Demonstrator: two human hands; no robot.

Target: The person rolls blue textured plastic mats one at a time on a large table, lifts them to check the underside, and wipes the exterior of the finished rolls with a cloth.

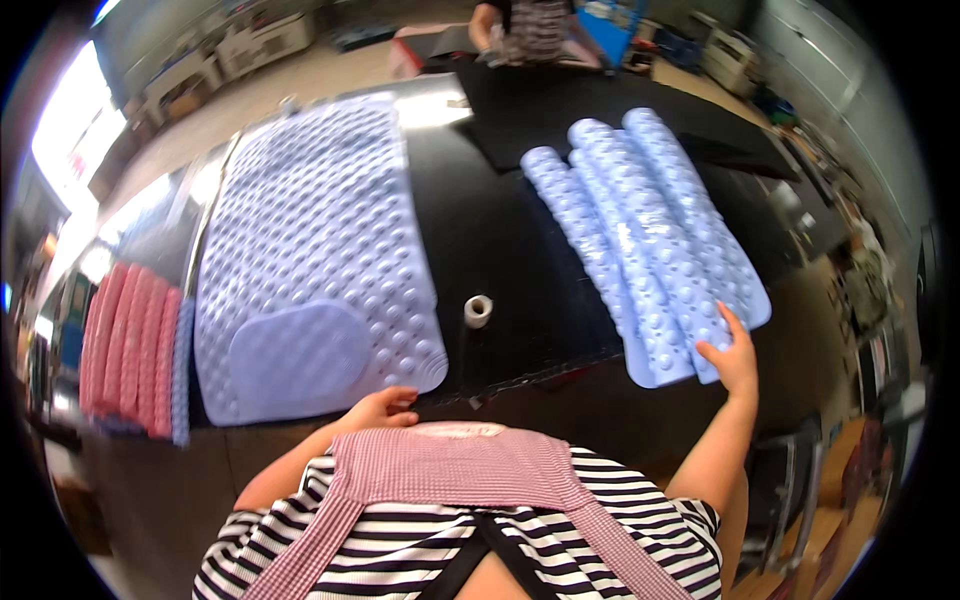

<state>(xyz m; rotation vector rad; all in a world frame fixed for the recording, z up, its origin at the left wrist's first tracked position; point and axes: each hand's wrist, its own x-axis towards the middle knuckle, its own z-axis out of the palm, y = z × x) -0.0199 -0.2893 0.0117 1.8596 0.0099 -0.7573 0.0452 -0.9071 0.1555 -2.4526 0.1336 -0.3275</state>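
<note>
A light-blue bath mat (320,215), covered in round bumps, lies flat on the black table at the left. Its near end has a smooth oval patch (300,345). By that mat's near right corner is my left hand (382,408), fingers loosely curved and apart, holding nothing. At the right, several matching mats lie rolled lengthwise side by side. My right hand (737,362) grips the near end of a rolled bath mat (660,250) there, thumb and forefinger on its top; its other fingers are mostly hidden.
A small white tape roll (478,311) stands on the black table (480,220) between the mats. Pink rolled mats (130,345) and a blue one (183,370) stand at the left edge. Across the table, beyond a black sheet (620,120), another person (530,30) works.
</note>
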